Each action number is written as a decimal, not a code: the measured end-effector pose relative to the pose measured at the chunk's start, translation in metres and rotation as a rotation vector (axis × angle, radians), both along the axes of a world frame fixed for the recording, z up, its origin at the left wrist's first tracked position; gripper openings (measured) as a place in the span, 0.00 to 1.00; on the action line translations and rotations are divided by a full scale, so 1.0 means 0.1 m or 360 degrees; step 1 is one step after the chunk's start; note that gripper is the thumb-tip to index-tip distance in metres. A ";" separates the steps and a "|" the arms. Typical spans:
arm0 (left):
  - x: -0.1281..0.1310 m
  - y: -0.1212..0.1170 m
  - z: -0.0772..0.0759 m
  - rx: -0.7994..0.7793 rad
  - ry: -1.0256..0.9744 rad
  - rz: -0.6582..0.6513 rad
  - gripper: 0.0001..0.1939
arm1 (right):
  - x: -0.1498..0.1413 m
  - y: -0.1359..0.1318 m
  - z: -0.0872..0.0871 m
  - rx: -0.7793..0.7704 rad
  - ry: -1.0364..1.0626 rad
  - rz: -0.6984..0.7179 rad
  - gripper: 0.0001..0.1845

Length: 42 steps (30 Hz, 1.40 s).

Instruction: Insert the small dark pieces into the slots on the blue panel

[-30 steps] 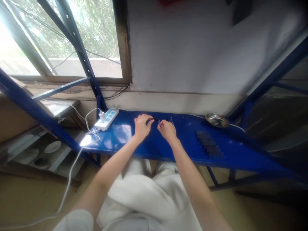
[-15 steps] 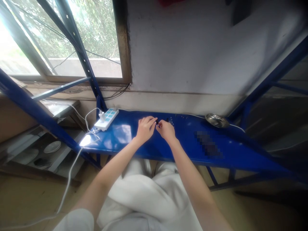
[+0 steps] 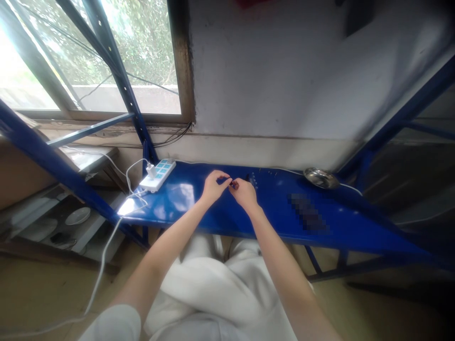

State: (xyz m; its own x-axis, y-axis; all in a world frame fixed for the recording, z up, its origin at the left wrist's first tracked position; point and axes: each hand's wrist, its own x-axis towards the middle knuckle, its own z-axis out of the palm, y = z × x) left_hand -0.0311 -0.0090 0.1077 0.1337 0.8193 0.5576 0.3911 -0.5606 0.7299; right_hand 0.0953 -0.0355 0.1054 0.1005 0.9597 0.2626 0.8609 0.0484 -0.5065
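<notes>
My left hand [image 3: 213, 185] and my right hand [image 3: 244, 191] meet over the middle of a blue metal shelf [image 3: 199, 208]. Both pinch a small dark part [image 3: 230, 182] between their fingertips; it is too small to name. A few tiny dark pieces [image 3: 253, 179] lie on the shelf just beyond my right hand. My forearms reach in from below over my white-clothed lap.
A white power strip [image 3: 158, 174] with a plugged white charger and cable lies at the shelf's left end. A small steel dish [image 3: 319, 177] sits at the back right. Blue frame posts stand left and right; a window is at the upper left, a white wall behind.
My hands have drawn closer together, and the left fingers have curled from a looser reach into a fingertip pinch. Both hands stay over the same spot of the shelf.
</notes>
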 end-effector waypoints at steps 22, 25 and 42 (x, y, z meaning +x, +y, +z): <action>-0.19 0.49 -0.51 -0.0493 0.0027 0.0287 0.10 | 0.03 0.05 -0.16 0.0047 0.0061 0.0020 0.11; -0.34 0.64 -0.63 -0.0548 0.0308 0.0560 0.09 | 0.10 0.01 -0.16 0.0045 0.0103 -0.0011 0.12; -0.35 0.82 -0.92 -0.0834 0.0788 0.0944 0.09 | 0.22 -0.05 -0.21 0.0054 0.0271 0.0040 0.11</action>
State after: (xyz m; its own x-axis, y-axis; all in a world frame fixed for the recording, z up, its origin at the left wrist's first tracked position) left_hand -0.0664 0.0729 0.0153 -0.2636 0.9606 0.0886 0.8420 0.1843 0.5070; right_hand 0.1171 -0.0405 0.0839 0.1226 0.9533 0.2762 0.7611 0.0883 -0.6426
